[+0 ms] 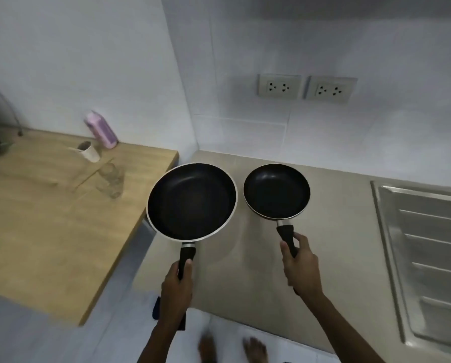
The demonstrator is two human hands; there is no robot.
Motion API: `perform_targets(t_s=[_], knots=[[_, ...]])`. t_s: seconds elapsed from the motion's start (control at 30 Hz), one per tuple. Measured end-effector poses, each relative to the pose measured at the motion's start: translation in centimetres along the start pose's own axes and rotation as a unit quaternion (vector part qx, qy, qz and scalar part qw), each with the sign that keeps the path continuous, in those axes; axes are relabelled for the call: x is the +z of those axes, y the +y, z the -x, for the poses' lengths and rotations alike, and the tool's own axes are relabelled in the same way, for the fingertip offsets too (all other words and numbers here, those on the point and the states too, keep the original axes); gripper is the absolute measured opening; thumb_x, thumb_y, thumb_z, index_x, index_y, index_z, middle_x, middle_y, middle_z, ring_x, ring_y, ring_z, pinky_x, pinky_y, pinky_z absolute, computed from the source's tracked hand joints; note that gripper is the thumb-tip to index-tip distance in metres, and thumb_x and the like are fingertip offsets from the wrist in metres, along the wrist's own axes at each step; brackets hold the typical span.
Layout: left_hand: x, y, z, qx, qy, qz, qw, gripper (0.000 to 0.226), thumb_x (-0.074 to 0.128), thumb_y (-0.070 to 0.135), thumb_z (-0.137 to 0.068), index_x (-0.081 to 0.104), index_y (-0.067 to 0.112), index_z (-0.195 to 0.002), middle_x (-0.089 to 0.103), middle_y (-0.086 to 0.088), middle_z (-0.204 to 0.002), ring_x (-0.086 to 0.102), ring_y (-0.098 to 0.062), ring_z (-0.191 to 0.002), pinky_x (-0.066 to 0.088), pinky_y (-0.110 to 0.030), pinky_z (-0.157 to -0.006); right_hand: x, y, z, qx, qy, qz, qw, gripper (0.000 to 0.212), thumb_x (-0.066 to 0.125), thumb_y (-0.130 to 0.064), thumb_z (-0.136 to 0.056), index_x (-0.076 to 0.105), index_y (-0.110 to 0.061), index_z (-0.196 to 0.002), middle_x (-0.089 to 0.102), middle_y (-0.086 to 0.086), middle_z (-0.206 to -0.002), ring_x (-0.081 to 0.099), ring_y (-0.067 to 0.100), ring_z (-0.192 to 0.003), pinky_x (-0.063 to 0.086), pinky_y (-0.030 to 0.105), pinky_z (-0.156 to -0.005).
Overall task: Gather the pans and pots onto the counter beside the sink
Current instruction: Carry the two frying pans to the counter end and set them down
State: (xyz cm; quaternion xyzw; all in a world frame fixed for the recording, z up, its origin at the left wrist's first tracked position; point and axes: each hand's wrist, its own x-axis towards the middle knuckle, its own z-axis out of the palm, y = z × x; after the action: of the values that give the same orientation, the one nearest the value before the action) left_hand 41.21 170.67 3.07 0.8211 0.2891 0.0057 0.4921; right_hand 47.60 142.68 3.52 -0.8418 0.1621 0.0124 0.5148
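Observation:
My left hand grips the black handle of a large black frying pan with a pale rim. It hangs level over the left edge of the beige counter. My right hand holds the handle of a smaller black frying pan, which is over the counter a little to the right. The two pans are side by side and apart. Whether they touch the counter I cannot tell. The steel sink drainboard lies at the right.
A wooden table at the left carries a clear glass, a tipped paper cup and a pink bottle. Two wall sockets sit above the counter. A gap separates table and counter. My feet show on the white floor below.

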Motion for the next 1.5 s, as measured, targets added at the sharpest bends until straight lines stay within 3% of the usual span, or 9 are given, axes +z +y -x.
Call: perform_targets(t_s=[0.07, 0.17, 0.57, 0.87, 1.0, 1.17, 1.33, 1.43, 1.5], knots=[[-0.6, -0.4, -3.7, 0.007, -0.027, -0.018, 0.999, 0.033, 0.046, 0.046, -0.102, 0.063, 0.018, -0.101, 0.066, -0.005, -0.079, 0.063, -0.025, -0.073, 0.049, -0.034, -0.065, 2.1, -0.6, -0.8, 0.011, 0.019, 0.011, 1.0, 0.039, 0.058, -0.035, -0.099, 0.047, -0.021, -0.134, 0.064, 0.007, -0.064, 0.058, 0.016, -0.039, 0.044, 0.025, -0.031], [-1.6, -0.4, -8.5, 0.027, -0.064, -0.032, 0.997, 0.032, 0.044, 0.049, -0.101, 0.062, 0.022, -0.096, 0.064, 0.0, -0.074, 0.062, -0.018, -0.067, 0.048, -0.032, -0.061, 4.8, -1.7, -1.3, 0.039, 0.05, 0.01, 0.998, 0.039, 0.057, -0.034, -0.099, 0.047, -0.02, -0.134, 0.065, 0.007, -0.068, 0.059, 0.019, -0.043, 0.044, 0.026, -0.033], [-3.9, -1.0, -19.1, 0.081, -0.165, -0.042, 0.982, 0.029, 0.043, 0.038, -0.105, 0.062, 0.016, -0.107, 0.058, -0.001, -0.075, 0.057, -0.016, -0.067, 0.043, -0.029, -0.058, 13.9, -2.2, -1.7, 0.103, 0.14, 0.0, 0.985, 0.032, 0.058, -0.041, -0.095, 0.051, -0.029, -0.124, 0.067, 0.002, -0.065, 0.059, 0.014, -0.041, 0.049, 0.03, -0.041], [-3.6, -2.3, -20.1, 0.08, -0.17, -0.046, 0.981, 0.038, 0.041, 0.044, -0.104, 0.062, 0.013, -0.112, 0.059, -0.001, -0.08, 0.06, -0.019, -0.074, 0.05, -0.033, -0.068, 15.2, -1.9, -3.2, 0.114, 0.148, 0.014, 0.982, 0.033, 0.058, -0.038, -0.096, 0.051, -0.027, -0.127, 0.068, 0.002, -0.07, 0.06, 0.01, -0.041, 0.044, 0.021, -0.039], [-3.1, -2.4, -20.3, 0.073, -0.168, -0.05, 0.982, 0.039, 0.042, 0.043, -0.105, 0.061, 0.012, -0.117, 0.068, -0.013, -0.092, 0.068, -0.031, -0.088, 0.055, -0.039, -0.078, 15.9, -1.6, -3.7, 0.116, 0.147, 0.003, 0.982, 0.032, 0.058, -0.039, -0.096, 0.052, -0.028, -0.125, 0.069, 0.003, -0.072, 0.061, 0.016, -0.048, 0.048, 0.027, -0.044], [-2.5, -1.8, -21.1, 0.058, -0.172, -0.032, 0.983, 0.035, 0.043, 0.043, -0.104, 0.06, 0.015, -0.114, 0.062, -0.005, -0.081, 0.062, -0.024, -0.074, 0.056, -0.041, -0.072, 16.4, -1.4, -5.0, 0.107, 0.145, 0.002, 0.984, 0.032, 0.057, -0.04, -0.096, 0.051, -0.028, -0.125, 0.069, 0.001, -0.071, 0.061, 0.01, -0.044, 0.046, 0.022, -0.04], [-1.9, -1.1, -22.2, 0.046, -0.18, -0.029, 0.982, 0.035, 0.042, 0.041, -0.105, 0.058, 0.013, -0.118, 0.063, -0.013, -0.084, 0.065, -0.035, -0.078, 0.049, -0.037, -0.068, 16.4, -1.5, -6.8, 0.108, 0.134, 0.015, 0.985, 0.031, 0.055, -0.041, -0.096, 0.049, -0.03, -0.124, 0.069, 0.002, -0.074, 0.063, 0.016, -0.051, 0.047, 0.026, -0.045], [-1.4, -0.8, -22.8, 0.043, -0.18, -0.029, 0.982, 0.036, 0.041, 0.041, -0.105, 0.056, 0.012, -0.12, 0.064, -0.019, -0.087, 0.062, -0.027, -0.074, 0.048, -0.035, -0.067, 16.2, -1.6, -7.9, 0.105, 0.116, 0.037, 0.987, 0.031, 0.053, -0.04, -0.098, 0.047, -0.029, -0.126, 0.069, 0.002, -0.073, 0.064, 0.014, -0.05, 0.046, 0.022, -0.043], [-0.9, -0.4, -23.2, 0.041, -0.182, -0.031, 0.982, 0.035, 0.041, 0.042, -0.105, 0.055, 0.013, -0.12, 0.066, -0.019, -0.09, 0.064, -0.032, -0.076, 0.048, -0.036, -0.068, 16.1, -1.7, -8.7, 0.103, 0.103, 0.048, 0.988, 0.033, 0.052, -0.041, -0.098, 0.045, -0.028, -0.128, 0.069, 0.004, -0.075, 0.065, 0.015, -0.054, 0.047, 0.024, -0.046]])
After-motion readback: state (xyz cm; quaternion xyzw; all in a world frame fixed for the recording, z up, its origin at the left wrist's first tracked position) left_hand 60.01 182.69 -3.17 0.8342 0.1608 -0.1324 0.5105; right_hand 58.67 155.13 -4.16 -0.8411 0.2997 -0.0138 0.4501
